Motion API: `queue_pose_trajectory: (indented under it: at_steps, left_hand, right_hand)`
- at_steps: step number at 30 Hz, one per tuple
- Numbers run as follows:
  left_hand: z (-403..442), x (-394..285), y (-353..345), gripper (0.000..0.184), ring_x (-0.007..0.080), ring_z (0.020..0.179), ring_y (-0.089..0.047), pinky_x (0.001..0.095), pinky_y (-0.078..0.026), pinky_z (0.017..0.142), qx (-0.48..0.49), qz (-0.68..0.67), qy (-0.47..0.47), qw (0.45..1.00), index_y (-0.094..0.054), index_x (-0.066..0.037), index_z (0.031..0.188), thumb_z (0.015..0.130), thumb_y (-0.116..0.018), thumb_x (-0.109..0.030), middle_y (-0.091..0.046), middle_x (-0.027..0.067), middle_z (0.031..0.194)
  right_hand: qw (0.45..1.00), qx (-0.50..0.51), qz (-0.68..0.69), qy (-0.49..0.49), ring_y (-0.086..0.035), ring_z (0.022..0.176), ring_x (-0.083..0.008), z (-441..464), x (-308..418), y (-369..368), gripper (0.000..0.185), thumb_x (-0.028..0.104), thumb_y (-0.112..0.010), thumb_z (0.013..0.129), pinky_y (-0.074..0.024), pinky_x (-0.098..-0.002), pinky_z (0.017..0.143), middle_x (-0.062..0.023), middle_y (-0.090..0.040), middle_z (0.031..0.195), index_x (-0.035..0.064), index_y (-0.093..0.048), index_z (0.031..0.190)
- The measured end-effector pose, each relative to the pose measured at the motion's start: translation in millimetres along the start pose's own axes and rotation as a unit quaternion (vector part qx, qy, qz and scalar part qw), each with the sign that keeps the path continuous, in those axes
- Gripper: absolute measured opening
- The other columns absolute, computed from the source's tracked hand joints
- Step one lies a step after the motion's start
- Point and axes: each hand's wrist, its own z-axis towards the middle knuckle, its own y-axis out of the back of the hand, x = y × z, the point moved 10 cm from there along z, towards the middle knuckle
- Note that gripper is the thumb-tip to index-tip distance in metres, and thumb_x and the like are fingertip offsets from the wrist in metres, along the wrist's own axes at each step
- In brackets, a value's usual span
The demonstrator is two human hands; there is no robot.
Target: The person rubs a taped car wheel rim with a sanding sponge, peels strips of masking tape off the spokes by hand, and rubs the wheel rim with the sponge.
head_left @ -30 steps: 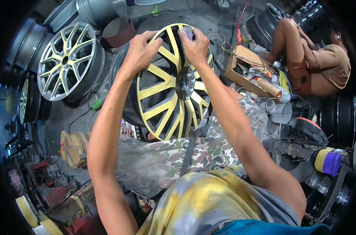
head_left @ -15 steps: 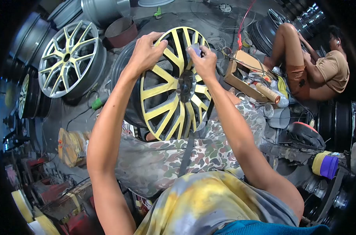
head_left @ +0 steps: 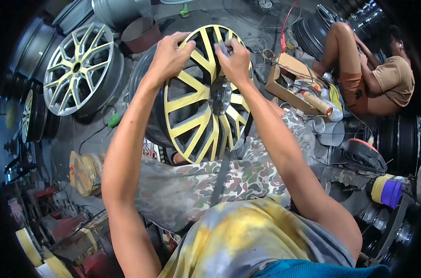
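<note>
A black alloy wheel (head_left: 189,118) with yellow spoke faces is propped upright and tilted in front of my camouflage-clad legs. My left hand (head_left: 172,56) grips its upper left rim, thumb on the front and fingers curled over the edge. At the upper spokes, my right hand (head_left: 235,60) pinches a small purple-grey piece of sandpaper (head_left: 218,47). My fingers partly cover the sandpaper, and its contact with the spoke is hard to make out. The dark hub (head_left: 219,94) lies just below my right hand.
A silver wheel with yellowish spokes (head_left: 76,69) leans at left, near a rusty round tub (head_left: 141,34). At right, a cardboard box (head_left: 289,83) holds assorted items. Beyond it a person (head_left: 382,78) sits low. Purple and yellow rolls (head_left: 386,191) lie at lower right.
My right hand has shifted left and slightly down across the upper spokes with the sandpaper. My left hand stays on the rim. The wheel appears slightly higher in view.
</note>
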Motion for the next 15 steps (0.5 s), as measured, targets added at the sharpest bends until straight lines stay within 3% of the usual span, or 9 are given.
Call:
queue_pose_trajectory:
  at_steps: [4, 6, 9, 12, 15]
  left_hand:
    - [0.2, 1.2, 1.5, 0.041, 0.0383, 0.103, -0.072, 0.0412, -0.053, 0.092, 0.016, 0.004, 0.014, 1.0, -0.07, 0.006, 0.119, 0.091, -0.065, -0.024, -0.073, 0.0264, 0.108]
    - [1.0, 6.3, 5.0, 0.042, 0.038, 0.103, -0.072, 0.0413, -0.053, 0.092, 0.02, 0.009, 0.035, 0.999, -0.07, 0.006, 0.119, 0.091, -0.065, -0.024, -0.073, 0.0264, 0.108]
    - [0.3, 14.3, 5.6, 0.042, 0.038, 0.102, -0.072, 0.0412, -0.053, 0.092, 0.006, -0.005, 0.01, 1.0, -0.07, 0.006, 0.119, 0.091, -0.065, -0.025, -0.073, 0.0265, 0.107]
    - [1.6, 11.8, 1.7, 0.042, 0.0391, 0.101, -0.072, 0.0415, -0.053, 0.091, 0.0, -0.004, -0.003, 1.0, -0.07, 0.005, 0.12, 0.091, -0.065, -0.026, -0.074, 0.0251, 0.107]
    - [0.1, 11.8, 1.8, 0.042, 0.0399, 0.103, -0.071, 0.0417, -0.053, 0.093, 0.012, -0.005, 0.014, 1.0, -0.07, 0.005, 0.119, 0.09, -0.066, -0.026, -0.073, 0.0251, 0.108]
  right_hand:
    - [1.0, -0.016, 0.016, -0.009, -0.065, 0.067, -0.0377, 24.5, 4.1, -7.7, 0.026, 0.02, -0.08, 0.083, -0.0489, -0.0437, 0.063, -0.0181, -0.066, 0.072, -0.0005, -0.063, 0.081]
    - [0.999, -0.015, 0.008, -0.027, -0.063, 0.061, -0.0337, 2.6, 1.8, -2.2, 0.027, 0.02, -0.081, 0.083, -0.0483, -0.0418, 0.06, -0.0169, -0.064, 0.068, -0.0008, -0.063, 0.08]
    - [0.986, 0.042, 0.048, -0.154, -0.06, 0.055, -0.0234, -46.4, -31.1, 1.6, 0.03, 0.02, -0.083, 0.082, -0.0459, -0.0383, 0.054, -0.0146, -0.061, 0.062, -0.0009, -0.061, 0.076]
    - [0.996, 0.06, -0.014, -0.056, -0.063, 0.057, -0.0301, -6.2, -18.6, -3.6, 0.035, 0.028, -0.082, 0.081, -0.0494, -0.0395, 0.059, -0.0173, -0.065, 0.067, -0.0012, -0.063, 0.077]
    - [0.998, 0.052, 0.005, -0.042, -0.064, 0.06, -0.0344, 37.9, -9.4, -14.5, 0.039, 0.035, -0.08, 0.081, -0.0497, -0.043, 0.061, -0.019, -0.066, 0.068, -0.001, -0.066, 0.08]
